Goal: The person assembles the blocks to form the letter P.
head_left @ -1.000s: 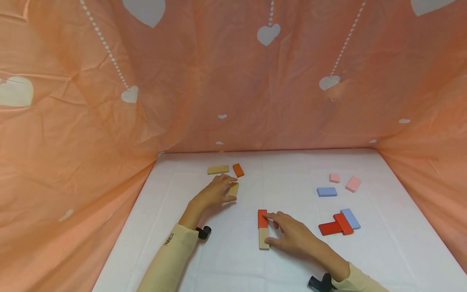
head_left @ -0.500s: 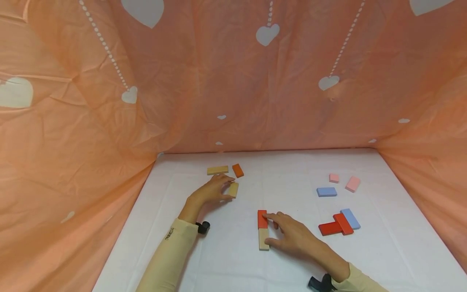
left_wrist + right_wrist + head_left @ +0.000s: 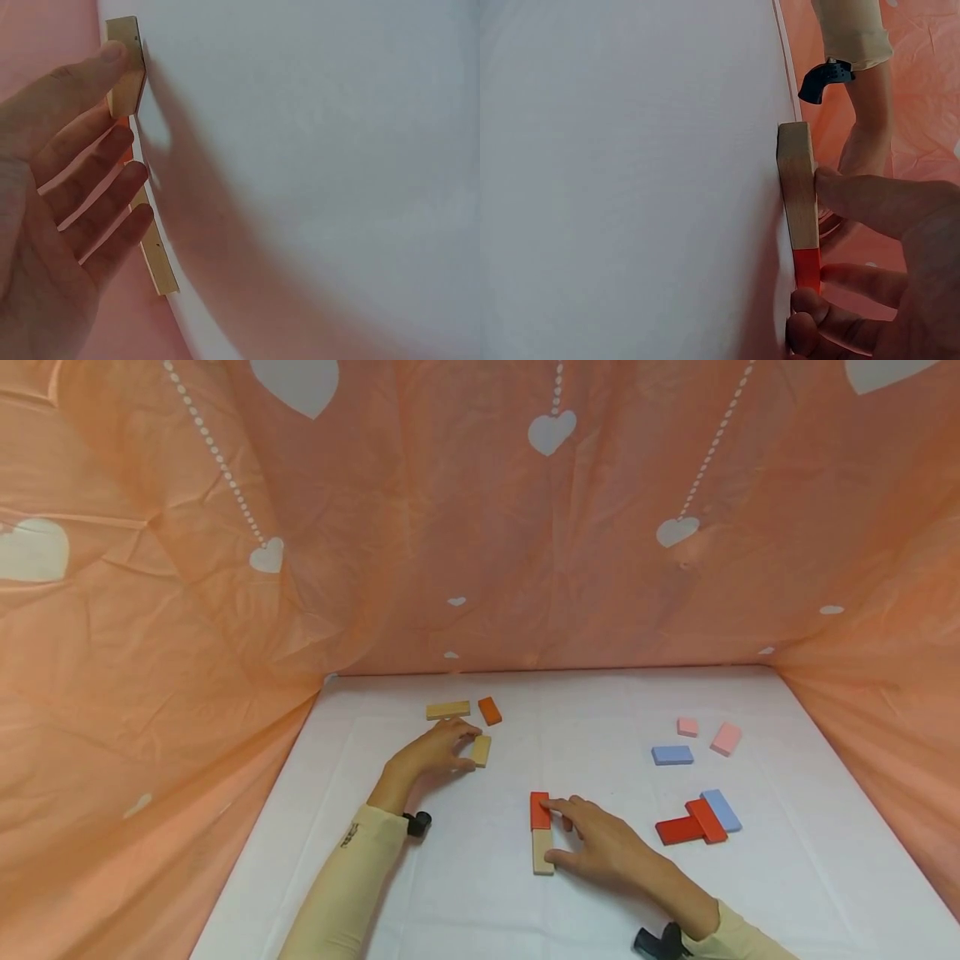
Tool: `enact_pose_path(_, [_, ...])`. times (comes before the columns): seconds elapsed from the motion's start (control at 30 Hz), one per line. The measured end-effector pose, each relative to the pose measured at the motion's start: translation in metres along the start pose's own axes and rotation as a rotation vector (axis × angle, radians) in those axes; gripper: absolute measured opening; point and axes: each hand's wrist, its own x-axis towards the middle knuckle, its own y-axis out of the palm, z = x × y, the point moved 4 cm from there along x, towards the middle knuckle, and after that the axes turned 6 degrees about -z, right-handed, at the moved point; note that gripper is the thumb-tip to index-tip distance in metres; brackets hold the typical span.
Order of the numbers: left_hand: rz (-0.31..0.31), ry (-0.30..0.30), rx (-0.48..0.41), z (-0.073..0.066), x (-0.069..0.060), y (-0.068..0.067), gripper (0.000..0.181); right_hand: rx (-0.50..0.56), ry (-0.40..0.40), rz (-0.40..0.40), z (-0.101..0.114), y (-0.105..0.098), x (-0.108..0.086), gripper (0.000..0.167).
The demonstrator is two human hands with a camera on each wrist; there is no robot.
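Note:
In the head view, my left hand (image 3: 431, 753) is beside a small wooden block (image 3: 481, 751), thumb and index finger spread near its two ends. The left wrist view has the thumb of that hand (image 3: 71, 157) over the face of the wooden block (image 3: 126, 71), the other fingers loosely extended. My right hand (image 3: 603, 843) rests against two blocks lying end to end: its index finger touches the red block (image 3: 539, 811), its thumb the wooden block (image 3: 542, 852). From the right wrist, the hand (image 3: 900, 255) lies along the wooden block (image 3: 798, 191) and red block (image 3: 807, 270).
Behind my left hand lie a longer wooden block (image 3: 447, 710) and an orange block (image 3: 490, 711). On the right are two pink blocks (image 3: 725, 738), a blue block (image 3: 672, 755), and a group of two red blocks (image 3: 678, 830) with another blue one (image 3: 722, 810).
My left hand has drawn back slightly to the left, uncovering more of the small wooden block, which looks almost unmoved. My right hand and its two blocks have stayed in place.

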Motion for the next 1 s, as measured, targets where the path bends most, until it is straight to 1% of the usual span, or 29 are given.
enact_pose_path(0.13, [-0.009,-0.007,-0.007,-0.001,0.000,-0.001,0.059,0.010,-0.010,0.001,0.000,0.000,0.001,0.075])
enact_pose_path(0.27, [-0.033,0.011,-0.003,-0.005,-0.001,-0.001,0.058,0.009,-0.012,0.001,-0.001,0.001,0.000,0.075])
enact_pose_path(0.4, [-0.071,0.026,0.012,-0.007,-0.002,0.002,0.057,-0.002,-0.019,-0.003,-0.002,0.002,0.000,0.074])
enact_pose_path(0.5, [-0.086,0.030,-0.002,-0.008,-0.002,0.004,0.057,-0.003,-0.018,-0.003,-0.002,0.002,0.001,0.073])
enact_pose_path(0.6, [-0.084,0.040,-0.035,-0.014,-0.002,0.007,0.056,0.007,-0.001,0.002,-0.002,0.003,0.000,0.074])
enact_pose_path(0.73, [-0.078,0.037,-0.076,-0.023,-0.001,0.008,0.056,0.021,0.018,0.008,-0.003,0.003,0.000,0.075])
enact_pose_path(0.87, [-0.065,0.021,-0.079,-0.031,0.001,0.012,0.057,0.017,0.004,0.009,-0.003,0.003,0.001,0.074])
enact_pose_path(1.0, [-0.058,0.031,-0.070,-0.037,0.004,0.019,0.058,0.004,-0.007,0.010,-0.003,0.003,0.002,0.074])
